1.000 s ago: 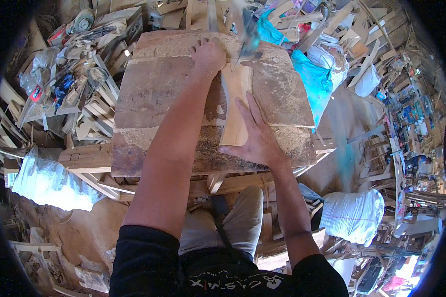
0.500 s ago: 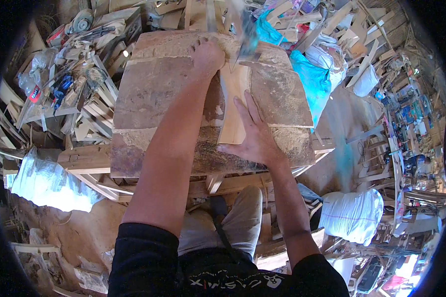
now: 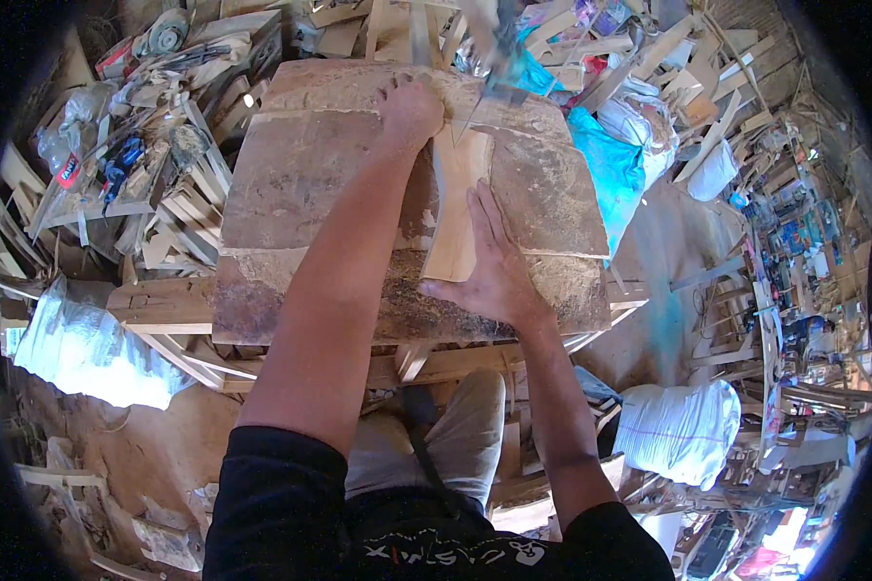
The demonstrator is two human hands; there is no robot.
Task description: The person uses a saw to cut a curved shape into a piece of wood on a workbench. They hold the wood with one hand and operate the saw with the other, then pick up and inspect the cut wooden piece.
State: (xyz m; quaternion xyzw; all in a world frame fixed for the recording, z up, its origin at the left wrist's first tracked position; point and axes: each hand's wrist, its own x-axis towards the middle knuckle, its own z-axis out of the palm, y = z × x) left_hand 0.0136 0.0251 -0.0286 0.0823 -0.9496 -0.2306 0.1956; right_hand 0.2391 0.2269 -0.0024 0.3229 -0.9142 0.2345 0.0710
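A pale, curved piece of wood (image 3: 458, 198) lies flat on a worn, dusty work table (image 3: 305, 194). At its far end stands a thin saw blade (image 3: 471, 118), below a blurred machine part. My right hand (image 3: 499, 281) rests on the wood's near right side, fingers stretched forward along it and the thumb across its near end. By the far left corner of the wood is my left hand (image 3: 412, 111), its fingers bent down toward the tabletop. The hand's inner side touches or nearly touches the wood; what lies under the palm is hidden.
Offcuts (image 3: 199, 218) pile up on the left beside a blue tool (image 3: 121, 169) and a plastic bottle (image 3: 63, 160). A turquoise sheet (image 3: 606, 179) hangs at the table's right. White sacks (image 3: 678, 431) stand lower right, and a wooden frame (image 3: 165, 308) supports the table.
The whole view has shifted slightly. My right hand's fingers lie a little closer together; my left hand and the wood stay in nearly the same place on the table.
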